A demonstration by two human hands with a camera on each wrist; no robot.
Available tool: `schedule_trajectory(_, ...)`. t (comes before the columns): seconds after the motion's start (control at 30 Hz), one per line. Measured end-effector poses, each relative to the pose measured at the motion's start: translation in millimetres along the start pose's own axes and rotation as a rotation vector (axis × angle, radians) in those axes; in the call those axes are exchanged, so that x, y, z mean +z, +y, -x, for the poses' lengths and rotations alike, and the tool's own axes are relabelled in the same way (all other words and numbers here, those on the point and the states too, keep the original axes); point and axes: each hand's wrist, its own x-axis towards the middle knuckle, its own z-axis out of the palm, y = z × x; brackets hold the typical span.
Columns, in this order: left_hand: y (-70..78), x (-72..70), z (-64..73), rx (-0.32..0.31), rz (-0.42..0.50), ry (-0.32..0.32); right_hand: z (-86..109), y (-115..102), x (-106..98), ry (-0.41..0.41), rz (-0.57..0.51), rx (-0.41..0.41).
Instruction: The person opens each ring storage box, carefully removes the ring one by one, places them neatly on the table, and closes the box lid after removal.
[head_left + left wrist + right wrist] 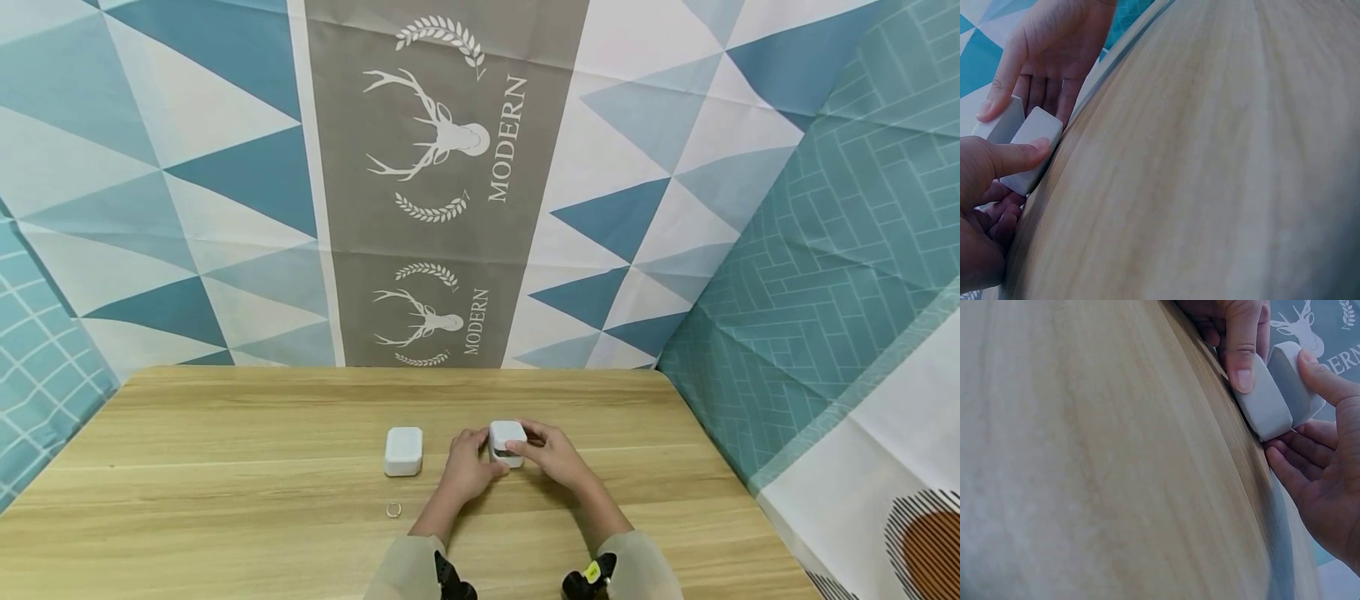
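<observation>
Both hands hold a small white hinged box, its lid (507, 430) raised slightly from its base (517, 461), with a dark gap between them. My left hand (468, 468) grips the base, which stands on the table. In the left wrist view, its thumb presses the side of the base (1038, 134). My right hand (555, 454) pinches the lid between thumb and fingers. From the right wrist, the lid (1292, 378) appears tilted away from the base (1266, 412). The box's inside is hidden.
A similar white box (403, 450), closed, stands left of the hands. Nearer the front lies a small ring (393, 509). The wooden table (225, 467) ends at the patterned cloth wall (420, 275) behind.
</observation>
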Motion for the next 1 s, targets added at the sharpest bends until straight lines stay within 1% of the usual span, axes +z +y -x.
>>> schedule_trajectory(0.03,0.2,0.0,0.0,0.001,0.001,0.0,-1.4,3.7,0.1,0.003,0.002,0.002)
schedule_trajectory(0.27,-0.6,-0.3,0.6,-0.001,-0.005,0.008,-1.2,0.6,-0.9,-0.017,0.035,-0.024)
schedule_trajectory(0.37,-1.8,0.1,1.1,0.009,-0.015,0.014,-3.3,5.0,-0.3,-0.019,0.051,-0.032)
schedule_trajectory(0.47,-2.7,1.0,1.0,0.014,-0.018,0.01,-3.2,6.4,-0.2,-0.015,0.055,-0.028)
schedule_trajectory(0.7,-1.1,0.7,-0.9,-0.014,-0.005,-0.003,-3.7,6.3,-0.5,-0.011,0.044,-0.013)
schedule_trajectory(0.87,0.7,0.0,-1.1,-0.02,-0.006,-0.01,-4.0,6.1,-1.2,-0.003,0.048,-0.005)
schedule_trajectory(1.0,1.1,-0.1,-0.6,-0.007,-0.014,-0.008,-3.7,6.4,-1.7,-0.002,0.059,-0.008)
